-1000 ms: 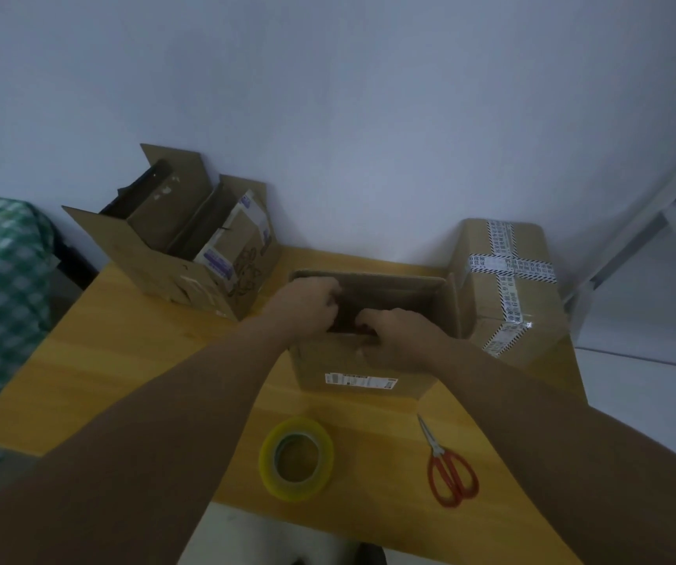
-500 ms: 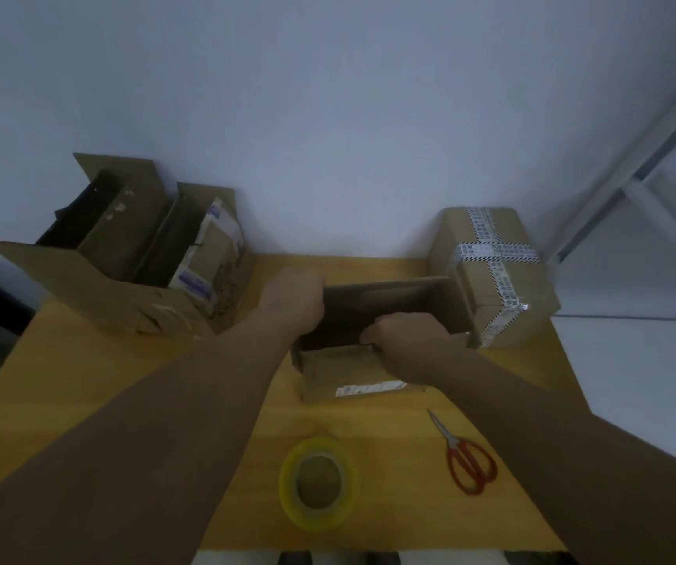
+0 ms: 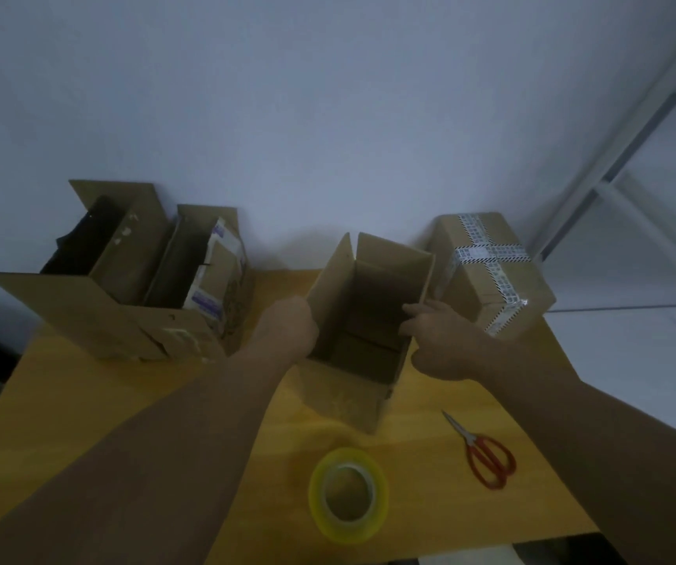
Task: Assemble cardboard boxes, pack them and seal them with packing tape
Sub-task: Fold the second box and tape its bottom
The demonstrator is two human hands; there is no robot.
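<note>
An open brown cardboard box [image 3: 344, 397] stands upright in the middle of the wooden table [image 3: 83, 401], its top flaps raised and its inside dark. My left hand [image 3: 289, 330] grips the box's left wall at the rim. My right hand [image 3: 440, 342] holds the right wall, with fingers curled over the edge into the box. A roll of clear yellowish packing tape [image 3: 348, 493] lies flat in front of the box. Red-handled scissors [image 3: 485, 452] lie to its right.
A sealed box [image 3: 491, 275] with patterned tape stands at the back right, close to the open box. A large open carton [image 3: 95, 311] holding flattened cardboard and a dark item fills the back left. The white wall is behind; the table's front edge is near the tape.
The box has been turned and stood up taller, with its opening facing up and flaps raised. My hands have moved from its inside to its left and right walls.
</note>
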